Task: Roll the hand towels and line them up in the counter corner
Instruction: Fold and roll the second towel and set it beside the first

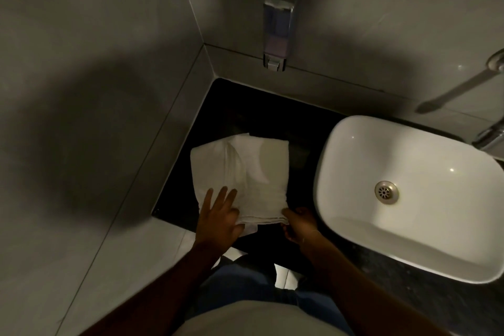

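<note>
A white hand towel [245, 172] lies folded flat on the black counter [245, 106], left of the basin. Its near edge is turned up into a small fold or the start of a roll. My left hand [218, 215] rests flat on the towel's near left corner, fingers spread, thumb under the turned edge. At the near right corner, my right hand [300, 226] pinches that same turned edge. The counter corner behind the towel is dark and bare.
A white basin [409, 226] with a metal drain stands on the right. A chrome tap [491, 136] sits behind it. A soap dispenser [276, 27] hangs on the back wall. Grey tiled walls close in the left and back.
</note>
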The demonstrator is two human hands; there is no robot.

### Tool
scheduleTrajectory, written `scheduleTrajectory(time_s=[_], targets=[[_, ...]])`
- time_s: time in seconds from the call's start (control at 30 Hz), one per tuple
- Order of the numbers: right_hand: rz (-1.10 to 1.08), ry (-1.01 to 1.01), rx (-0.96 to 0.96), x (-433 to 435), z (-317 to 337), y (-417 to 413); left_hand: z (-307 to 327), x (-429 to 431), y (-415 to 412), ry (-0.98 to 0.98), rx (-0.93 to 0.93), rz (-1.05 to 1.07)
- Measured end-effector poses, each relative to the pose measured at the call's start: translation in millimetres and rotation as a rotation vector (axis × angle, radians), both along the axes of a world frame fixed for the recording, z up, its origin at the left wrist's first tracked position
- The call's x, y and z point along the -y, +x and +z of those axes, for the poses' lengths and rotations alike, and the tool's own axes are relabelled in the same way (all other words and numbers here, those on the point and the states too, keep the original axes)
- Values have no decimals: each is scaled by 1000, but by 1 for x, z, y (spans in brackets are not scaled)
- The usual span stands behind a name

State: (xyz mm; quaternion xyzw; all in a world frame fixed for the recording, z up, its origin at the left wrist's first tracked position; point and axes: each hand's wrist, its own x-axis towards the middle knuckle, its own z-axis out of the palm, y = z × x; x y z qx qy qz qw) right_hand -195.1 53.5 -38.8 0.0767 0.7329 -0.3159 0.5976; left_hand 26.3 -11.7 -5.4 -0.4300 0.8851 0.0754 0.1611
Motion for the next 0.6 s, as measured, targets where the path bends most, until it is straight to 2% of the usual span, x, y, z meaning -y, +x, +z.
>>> scheduleTrajectory(time_s=[0.13,0.2,0.33,0.43,0.5,0.6], targets=[[-45,-15,-20,-3,1,3,8,-1,-4,12,71,237],[-62,-9,-23,-2,1,4,11,-2,-4,24,57,258],[-103,-16,9,1,7,2,-1,-2,-5,159,-168,-5],[-195,-94,-28,2,16,3,-2,13,-13,254,-340,113],[-63,-188,-236,-5,20,11,-5,23,-16,213,-365,116],[522,-429,-656,-20,23,24,-12,32,-20,165,-321,56]])
